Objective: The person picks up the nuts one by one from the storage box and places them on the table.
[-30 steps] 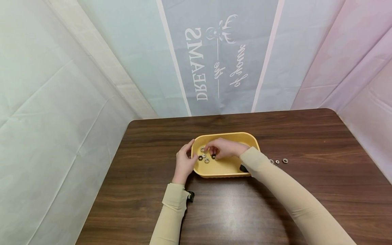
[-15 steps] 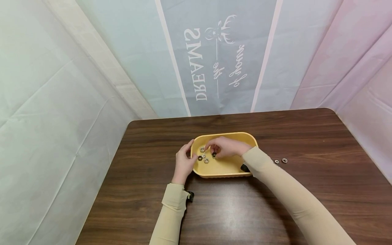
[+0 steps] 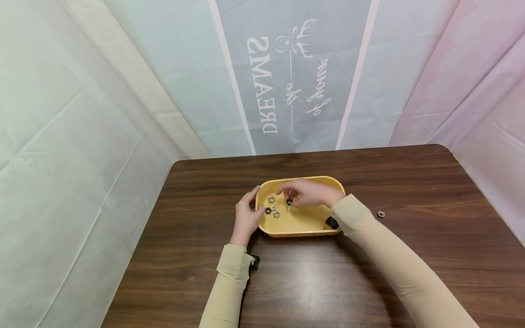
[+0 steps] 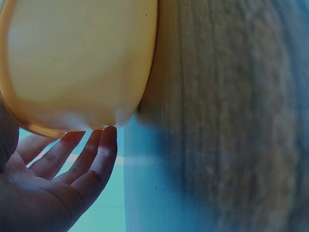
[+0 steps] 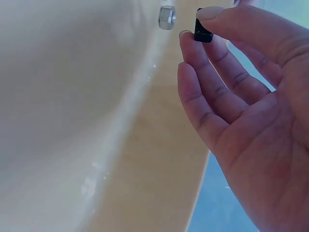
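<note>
A yellow oblong tray (image 3: 303,234) stands on the table. My left hand (image 3: 248,216) holds its left end, thumb at the rim and fingers along the outside wall (image 4: 72,72). Over the tray, my right hand (image 3: 309,193) pinches a black hex nut (image 5: 203,32) between thumb and fingertip. Lying in the tray's left part are a large silver nut (image 3: 271,199), another silver nut (image 3: 276,214), a smaller silver one (image 3: 272,208) and a second black nut (image 3: 268,210). The right wrist view catches a silver nut (image 5: 167,18) just beyond the pinched one.
A silver nut (image 3: 381,214) lies on the dark wood table (image 3: 197,205) right of the tray, beside my right sleeve (image 3: 393,255). A black wrist camera (image 3: 332,222) overlaps the tray's front right corner. Printed cloth (image 3: 303,91) hangs behind the table.
My right hand has shifted slightly back and to the right with the black nut pinched. Its sleeve now covers smaller nuts seen earlier right of the tray. The left hand keeps its place.
</note>
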Action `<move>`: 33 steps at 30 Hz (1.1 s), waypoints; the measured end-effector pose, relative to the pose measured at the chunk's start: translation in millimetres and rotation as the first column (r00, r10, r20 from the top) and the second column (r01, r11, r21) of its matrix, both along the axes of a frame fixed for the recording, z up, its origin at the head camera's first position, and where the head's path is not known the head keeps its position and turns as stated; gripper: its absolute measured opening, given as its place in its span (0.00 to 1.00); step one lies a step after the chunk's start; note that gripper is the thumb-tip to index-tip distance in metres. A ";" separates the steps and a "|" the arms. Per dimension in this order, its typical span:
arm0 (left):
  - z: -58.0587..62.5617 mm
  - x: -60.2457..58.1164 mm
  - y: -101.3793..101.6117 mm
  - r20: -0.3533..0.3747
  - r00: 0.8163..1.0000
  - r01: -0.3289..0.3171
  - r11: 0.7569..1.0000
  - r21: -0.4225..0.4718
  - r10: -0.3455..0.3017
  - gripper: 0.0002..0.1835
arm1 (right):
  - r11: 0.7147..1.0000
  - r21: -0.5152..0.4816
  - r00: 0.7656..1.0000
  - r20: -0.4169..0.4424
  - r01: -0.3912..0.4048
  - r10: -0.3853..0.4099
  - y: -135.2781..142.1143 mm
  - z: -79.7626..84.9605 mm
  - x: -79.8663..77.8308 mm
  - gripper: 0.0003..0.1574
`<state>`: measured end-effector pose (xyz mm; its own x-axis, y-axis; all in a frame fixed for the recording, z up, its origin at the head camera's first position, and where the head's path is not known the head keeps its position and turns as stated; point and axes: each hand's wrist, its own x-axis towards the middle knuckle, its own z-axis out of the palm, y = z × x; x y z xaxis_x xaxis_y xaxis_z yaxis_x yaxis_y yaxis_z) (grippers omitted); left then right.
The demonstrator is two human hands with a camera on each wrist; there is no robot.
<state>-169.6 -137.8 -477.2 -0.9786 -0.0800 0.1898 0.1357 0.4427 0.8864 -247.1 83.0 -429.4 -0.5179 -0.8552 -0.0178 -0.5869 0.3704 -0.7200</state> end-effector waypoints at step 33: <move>0.1 0.5 -0.1 0.020 1.000 0.003 1.000 0.016 -0.004 0.33 | 0.992 -0.080 0.995 -0.025 0.097 -0.099 32.1 39.4 7.3 0.32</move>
<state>-169.1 -137.9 -477.2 -0.9825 -0.0795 0.1686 0.1191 0.4277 0.8960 -239.8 115.1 -390.1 -0.5989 -0.7983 0.0634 -0.5714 0.3704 -0.7323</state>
